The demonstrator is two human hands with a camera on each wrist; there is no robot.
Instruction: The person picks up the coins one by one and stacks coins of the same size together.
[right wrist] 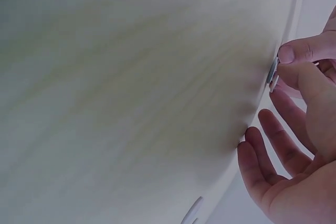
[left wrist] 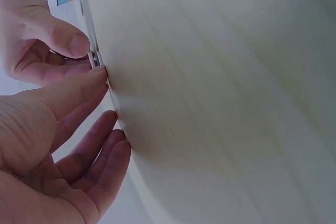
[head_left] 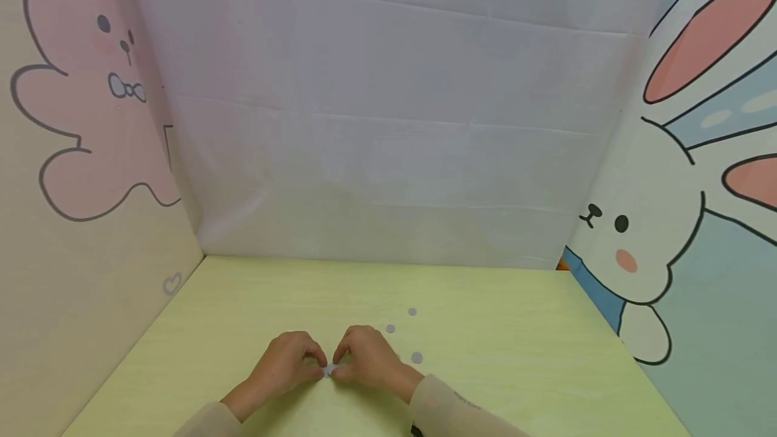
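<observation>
Small writing [head_left: 467, 400] on the right sleeve [head_left: 452, 413] is too tiny to read. The left hand [head_left: 282, 366] and right hand [head_left: 370, 359] each pinch at the small grey discs [head_left: 328, 371] between their fingertips, near the table's [head_left: 516, 342] near side. Loose discs [head_left: 417, 357] lie right and farther off. A rabbit wall [head_left: 643, 235] bounds the right edge, a bear wall [head_left: 91, 106] the left, a pale sheet [head_left: 388, 120] the far.
</observation>
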